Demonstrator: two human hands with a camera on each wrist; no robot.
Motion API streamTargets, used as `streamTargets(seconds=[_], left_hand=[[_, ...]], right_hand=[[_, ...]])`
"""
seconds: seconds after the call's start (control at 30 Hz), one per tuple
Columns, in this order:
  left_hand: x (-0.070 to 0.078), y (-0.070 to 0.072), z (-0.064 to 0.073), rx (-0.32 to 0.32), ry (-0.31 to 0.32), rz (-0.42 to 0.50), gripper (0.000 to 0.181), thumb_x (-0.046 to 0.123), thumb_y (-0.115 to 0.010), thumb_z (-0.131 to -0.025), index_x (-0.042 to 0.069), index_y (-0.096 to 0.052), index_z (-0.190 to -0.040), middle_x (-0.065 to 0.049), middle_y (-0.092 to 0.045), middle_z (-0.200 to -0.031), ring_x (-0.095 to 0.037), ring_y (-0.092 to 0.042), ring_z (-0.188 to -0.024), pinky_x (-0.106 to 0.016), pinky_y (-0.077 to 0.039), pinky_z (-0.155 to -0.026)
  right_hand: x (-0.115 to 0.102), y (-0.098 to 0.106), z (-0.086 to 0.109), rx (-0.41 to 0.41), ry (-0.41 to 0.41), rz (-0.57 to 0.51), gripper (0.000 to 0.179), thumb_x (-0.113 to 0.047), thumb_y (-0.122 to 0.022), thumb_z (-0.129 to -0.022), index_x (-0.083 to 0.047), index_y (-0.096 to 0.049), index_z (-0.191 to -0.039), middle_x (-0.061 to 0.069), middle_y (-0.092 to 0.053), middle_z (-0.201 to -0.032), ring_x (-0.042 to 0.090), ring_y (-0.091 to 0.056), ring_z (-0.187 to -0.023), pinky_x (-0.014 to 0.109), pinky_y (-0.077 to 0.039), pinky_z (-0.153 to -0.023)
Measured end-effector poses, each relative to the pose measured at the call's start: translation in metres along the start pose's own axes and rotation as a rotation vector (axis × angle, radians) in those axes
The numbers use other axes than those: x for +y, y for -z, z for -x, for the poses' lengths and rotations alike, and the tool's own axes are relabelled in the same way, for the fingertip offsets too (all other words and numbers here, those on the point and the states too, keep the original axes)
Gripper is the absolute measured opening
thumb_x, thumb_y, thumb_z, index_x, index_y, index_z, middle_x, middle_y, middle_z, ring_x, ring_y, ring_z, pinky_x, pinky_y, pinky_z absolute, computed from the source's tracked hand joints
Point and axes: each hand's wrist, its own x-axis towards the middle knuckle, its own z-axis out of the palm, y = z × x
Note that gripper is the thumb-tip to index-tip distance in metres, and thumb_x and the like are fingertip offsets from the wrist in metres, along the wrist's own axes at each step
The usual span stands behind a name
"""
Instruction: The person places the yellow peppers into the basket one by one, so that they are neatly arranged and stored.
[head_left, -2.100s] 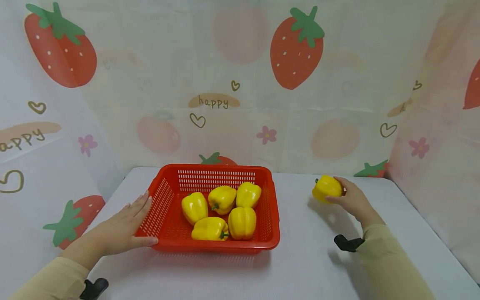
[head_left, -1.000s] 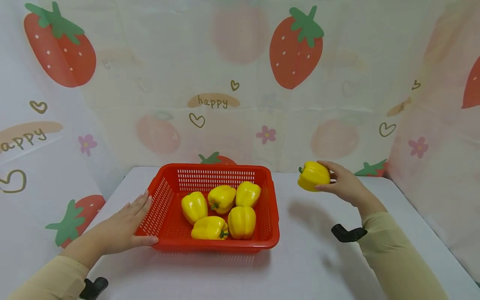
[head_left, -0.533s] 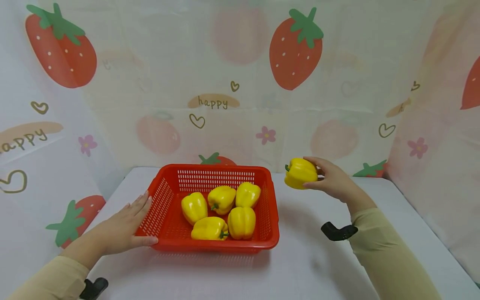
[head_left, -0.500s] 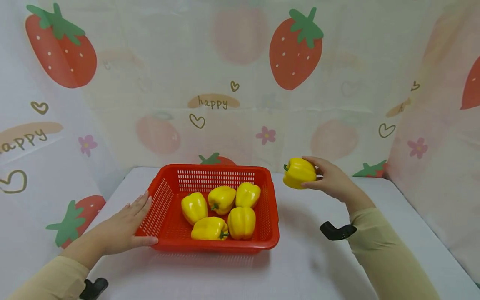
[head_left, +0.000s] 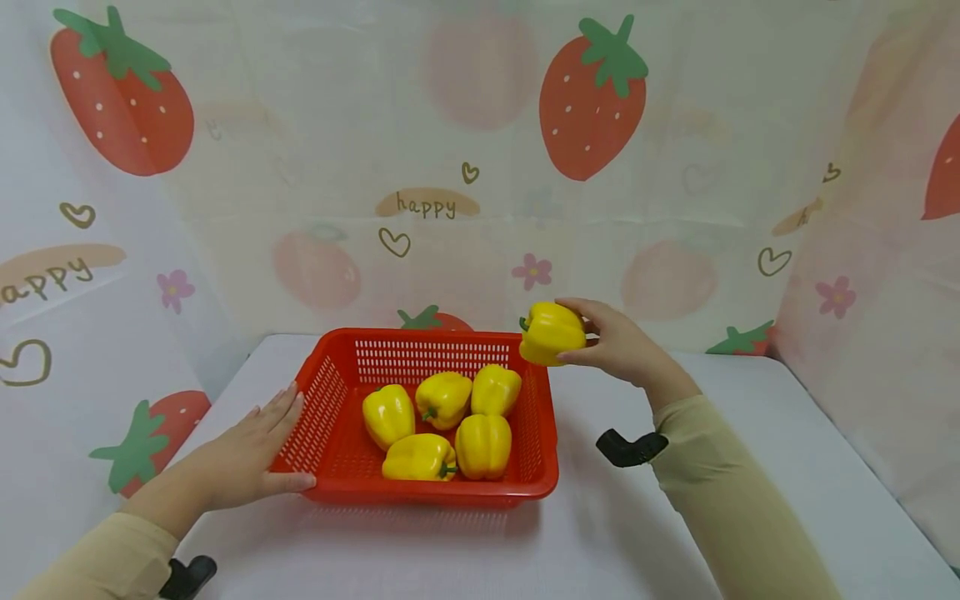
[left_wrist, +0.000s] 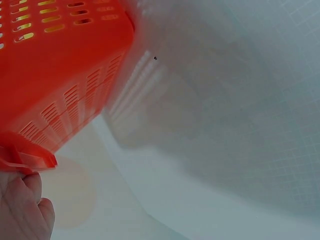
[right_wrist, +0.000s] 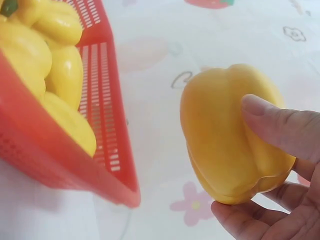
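A yellow bell pepper (head_left: 551, 335) is held up in my right hand (head_left: 618, 343), above the right back part of the red basket's rim. Thumb and fingers grip it from the right, its green stem facing left; the right wrist view shows the same bell pepper (right_wrist: 230, 132) between thumb and fingers. Several more yellow bell peppers (head_left: 483, 446) lie inside the red plastic basket (head_left: 330, 462). My left hand (head_left: 243, 454) rests with straight fingers along the basket's left side, thumb at the front left corner. In the left wrist view only part of that hand (left_wrist: 25, 207) shows beneath the rim.
The basket stands on a white table (head_left: 720, 417). Behind it and at both sides hangs a cloth (head_left: 480, 150) printed with strawberries, hearts and flowers. A black strap piece (head_left: 632, 448) sticks out at my right sleeve, and another (head_left: 187, 577) at the left.
My right hand has lifted the bell pepper and carried it left, from over the table's right side to the basket's right rim. The left hand and the basket have stayed put.
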Motion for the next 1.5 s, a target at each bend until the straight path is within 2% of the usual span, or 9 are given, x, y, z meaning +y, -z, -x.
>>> streamTargets(seconds=[0.5, 0.83, 0.97, 1.13, 1.33, 1.5], left_hand=[[0.003, 0.003, 0.001, -0.011, 0.012, 0.002, 0.112, 0.073, -0.054, -0.070, -0.004, -0.018, -0.143, -0.022, -0.014, -0.149, -0.039, -0.016, -0.135, -0.057, -0.020, -0.105], [0.002, 0.002, 0.000, -0.007, 0.004, 0.001, 0.112, 0.073, -0.053, -0.070, -0.004, -0.018, -0.143, -0.022, -0.014, -0.149, -0.040, -0.016, -0.134, -0.058, -0.021, -0.105], [0.002, 0.001, 0.000, -0.008, 0.012, 0.003, 0.113, 0.075, -0.051, -0.069, -0.003, -0.018, -0.143, -0.021, -0.014, -0.149, -0.039, -0.016, -0.135, -0.057, -0.020, -0.105], [-0.001, -0.001, 0.001, -0.009, 0.020, 0.007, 0.115, 0.077, -0.049, -0.068, -0.001, -0.015, -0.144, -0.020, -0.013, -0.150, -0.038, -0.015, -0.135, -0.057, -0.019, -0.106], [-0.001, -0.001, 0.000, -0.009, 0.016, 0.015, 0.115, 0.077, -0.049, -0.068, -0.002, -0.015, -0.144, -0.020, -0.012, -0.150, -0.038, -0.014, -0.136, -0.057, -0.019, -0.106], [0.000, 0.000, 0.001, -0.009, 0.013, 0.011, 0.114, 0.076, -0.050, -0.069, -0.002, -0.016, -0.144, -0.021, -0.013, -0.150, -0.038, -0.014, -0.136, -0.057, -0.019, -0.106]], right_hand=[[-0.027, -0.041, -0.022, -0.083, 0.051, 0.008, 0.071, -0.025, -0.076, -0.074, -0.020, -0.041, -0.136, -0.002, -0.049, -0.124, 0.020, -0.051, -0.105, 0.035, -0.047, -0.091], [-0.046, -0.072, -0.035, -0.127, 0.098, 0.091, 0.073, -0.030, -0.077, -0.073, -0.023, -0.042, -0.137, -0.006, -0.050, -0.122, 0.014, -0.049, -0.105, 0.033, -0.046, -0.091], [-0.052, -0.083, -0.042, -0.150, 0.122, 0.088, 0.073, -0.033, -0.077, -0.073, -0.026, -0.042, -0.136, -0.007, -0.050, -0.124, 0.013, -0.048, -0.106, 0.033, -0.045, -0.093], [-0.060, -0.097, -0.048, -0.191, 0.115, 0.085, 0.074, -0.037, -0.076, -0.072, -0.032, -0.040, -0.136, -0.008, -0.046, -0.129, 0.012, -0.045, -0.112, 0.035, -0.042, -0.096], [-0.067, -0.111, -0.054, -0.229, 0.081, 0.027, 0.072, -0.038, -0.076, -0.072, -0.037, -0.041, -0.134, -0.010, -0.046, -0.126, 0.011, -0.047, -0.107, 0.034, -0.044, -0.092], [-0.073, -0.124, -0.058, -0.234, 0.071, 0.005, 0.074, -0.038, -0.077, -0.071, -0.033, -0.040, -0.135, -0.012, -0.045, -0.125, 0.010, -0.046, -0.106, 0.035, -0.044, -0.092]])
